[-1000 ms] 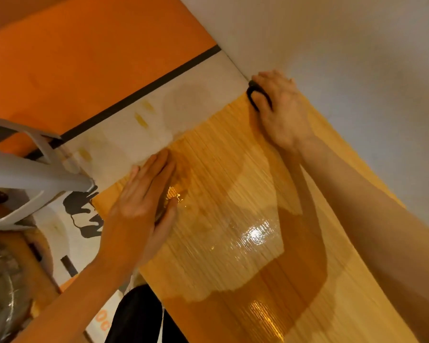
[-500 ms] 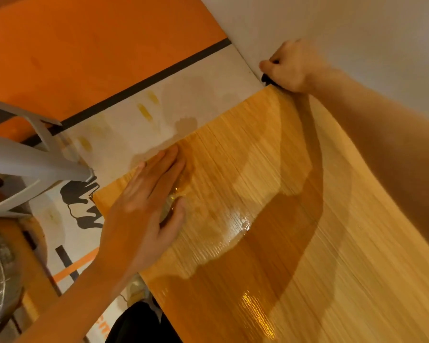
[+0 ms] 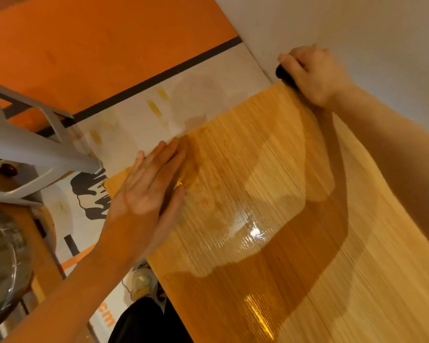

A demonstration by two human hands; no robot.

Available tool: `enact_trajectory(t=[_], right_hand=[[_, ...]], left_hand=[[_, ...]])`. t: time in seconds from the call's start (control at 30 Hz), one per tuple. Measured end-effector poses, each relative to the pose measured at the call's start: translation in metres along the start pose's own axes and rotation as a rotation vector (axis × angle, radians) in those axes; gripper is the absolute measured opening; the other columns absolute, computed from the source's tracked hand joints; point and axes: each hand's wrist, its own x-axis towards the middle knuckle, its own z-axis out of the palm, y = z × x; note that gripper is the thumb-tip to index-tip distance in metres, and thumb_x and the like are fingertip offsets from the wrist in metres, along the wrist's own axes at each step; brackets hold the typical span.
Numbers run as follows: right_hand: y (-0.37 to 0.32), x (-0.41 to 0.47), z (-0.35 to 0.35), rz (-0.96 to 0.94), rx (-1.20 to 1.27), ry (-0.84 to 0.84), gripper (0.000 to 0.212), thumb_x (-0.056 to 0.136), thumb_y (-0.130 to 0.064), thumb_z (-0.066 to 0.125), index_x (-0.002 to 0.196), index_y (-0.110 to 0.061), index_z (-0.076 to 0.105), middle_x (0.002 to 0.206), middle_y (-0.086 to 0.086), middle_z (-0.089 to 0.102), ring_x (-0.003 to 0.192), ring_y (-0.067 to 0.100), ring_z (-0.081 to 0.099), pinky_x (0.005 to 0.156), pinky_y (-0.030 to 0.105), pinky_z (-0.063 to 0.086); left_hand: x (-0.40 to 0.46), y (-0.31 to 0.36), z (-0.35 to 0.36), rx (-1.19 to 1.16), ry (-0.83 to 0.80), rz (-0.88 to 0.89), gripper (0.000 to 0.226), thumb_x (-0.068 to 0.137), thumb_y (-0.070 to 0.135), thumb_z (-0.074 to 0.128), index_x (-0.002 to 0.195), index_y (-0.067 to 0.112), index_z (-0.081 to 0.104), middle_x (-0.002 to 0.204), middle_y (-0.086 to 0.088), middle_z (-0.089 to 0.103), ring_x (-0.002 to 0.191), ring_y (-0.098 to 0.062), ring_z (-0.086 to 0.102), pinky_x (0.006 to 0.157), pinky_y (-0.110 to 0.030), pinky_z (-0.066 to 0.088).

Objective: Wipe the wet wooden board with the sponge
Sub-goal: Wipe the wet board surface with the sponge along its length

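Wooden board [image 3: 270, 194] wet, left hand [image 3: 146, 191] flat on it, right hand [image 3: 312, 73] grip closed on dark sponge [image 3: 284, 76]

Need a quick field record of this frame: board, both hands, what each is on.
board: wooden board, wet, glossy patch near its middle
left hand: left hand flat on the board's left edge, fingers extended
under left hand: something glinting at the fingertips, mostly hidden; cannot confirm it is the sponge
right hand: right hand closed on a dark object at the board's far corner
beside board: white plastic chair, left
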Motion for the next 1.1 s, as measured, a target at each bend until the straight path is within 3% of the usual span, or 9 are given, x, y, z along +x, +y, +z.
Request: enact_trajectory(t=[0.1, 0.17, 0.3, 0.4, 0.57, 0.67, 0.8, 0.93, 1.1], right_hand=[[-0.032, -0.003, 0.018, 0.057, -0.043, 0.079, 0.045, 0.104, -0.033, 0.03, 0.092, -0.007, 0.064, 0.102, 0.017, 0.066, 0.098, 0.035, 0.055, 0.087, 0.039, 0.037], [-0.075, -0.021, 0.037, -0.048, -0.095, 0.135, 0.045, 0.103, -0.034, 0.028, 0.093, -0.01, 0.065, 0.098, 0.011, 0.067, 0.096, 0.032, 0.056, 0.089, 0.041, 0.037], [-0.163, -0.059, 0.071, -0.319, -0.007, 0.044, 0.048, 0.1, -0.039, 0.023, 0.098, -0.016, 0.065, 0.094, 0.002, 0.066, 0.091, 0.023, 0.056, 0.087, 0.034, 0.036], [-0.154, -0.06, 0.06, -0.436, 0.106, -0.073, 0.045, 0.1, -0.041, 0.028, 0.112, -0.016, 0.063, 0.107, 0.001, 0.066, 0.101, 0.022, 0.056, 0.097, 0.033, 0.033], [-0.072, -0.05, 0.03, -0.117, 0.124, 0.04, 0.043, 0.103, -0.035, 0.034, 0.135, -0.013, 0.052, 0.138, 0.005, 0.054, 0.134, 0.024, 0.041, 0.117, 0.051, 0.02], [-0.11, -0.064, 0.042, 0.043, 0.175, 0.082, 0.042, 0.104, -0.032, 0.034, 0.14, -0.014, 0.048, 0.148, 0.005, 0.044, 0.145, 0.023, 0.025, 0.12, 0.04, 0.006], [-0.21, -0.104, 0.084, -0.268, 0.163, 0.049, 0.045, 0.101, -0.033, 0.034, 0.138, -0.012, 0.05, 0.146, 0.007, 0.047, 0.142, 0.025, 0.032, 0.119, 0.041, 0.011], [-0.19, -0.1, 0.078, -0.327, 0.178, -0.018, 0.048, 0.1, -0.033, 0.035, 0.142, -0.01, 0.044, 0.15, 0.007, 0.041, 0.145, 0.024, 0.026, 0.121, 0.044, 0.011], [-0.119, -0.097, 0.049, 0.124, 0.23, 0.132, 0.047, 0.103, -0.028, 0.038, 0.147, -0.011, 0.037, 0.157, 0.006, 0.029, 0.149, 0.024, 0.012, 0.122, 0.046, 0.005]], left_hand=[[-0.016, -0.014, -0.016, 0.001, 0.054, -0.068, 0.046, 0.103, 0.017, 0.045, 0.146, -0.002, 0.046, 0.157, -0.015, 0.04, 0.151, -0.029, 0.032, 0.127, -0.047, 0.018], [-0.03, -0.028, -0.024, 0.007, 0.06, -0.132, 0.047, 0.106, 0.02, 0.039, 0.148, -0.002, 0.042, 0.158, -0.015, 0.038, 0.152, -0.028, 0.029, 0.127, -0.048, 0.016], [-0.043, -0.042, -0.022, -0.011, 0.011, -0.173, 0.051, 0.108, 0.023, 0.032, 0.152, -0.001, 0.036, 0.16, -0.013, 0.036, 0.153, -0.026, 0.027, 0.127, -0.049, 0.018], [-0.042, -0.041, -0.017, -0.02, 0.039, -0.177, 0.05, 0.108, 0.021, 0.032, 0.152, -0.002, 0.036, 0.16, -0.012, 0.035, 0.153, -0.023, 0.025, 0.128, -0.041, 0.015], [-0.037, -0.035, -0.012, -0.063, 0.102, -0.161, 0.049, 0.108, 0.018, 0.03, 0.15, -0.006, 0.037, 0.156, -0.017, 0.038, 0.15, -0.024, 0.027, 0.127, -0.044, 0.015], [-0.044, -0.041, -0.01, -0.082, 0.105, -0.155, 0.049, 0.11, 0.021, 0.028, 0.151, -0.005, 0.036, 0.158, -0.016, 0.038, 0.152, -0.025, 0.026, 0.126, -0.05, 0.017], [-0.046, -0.047, -0.008, -0.058, 0.117, -0.149, 0.046, 0.108, 0.016, 0.033, 0.151, -0.002, 0.036, 0.157, -0.015, 0.04, 0.151, -0.028, 0.031, 0.124, -0.055, 0.023], [-0.046, -0.05, -0.01, -0.114, 0.089, -0.179, 0.051, 0.11, 0.025, 0.034, 0.155, 0.002, 0.031, 0.163, -0.013, 0.032, 0.155, -0.024, 0.023, 0.127, -0.048, 0.018], [-0.061, -0.051, -0.016, -0.278, 0.077, -0.374, 0.062, 0.107, 0.042, 0.039, 0.16, 0.014, 0.025, 0.167, 0.005, 0.023, 0.156, -0.007, 0.014, 0.128, -0.036, 0.014]])
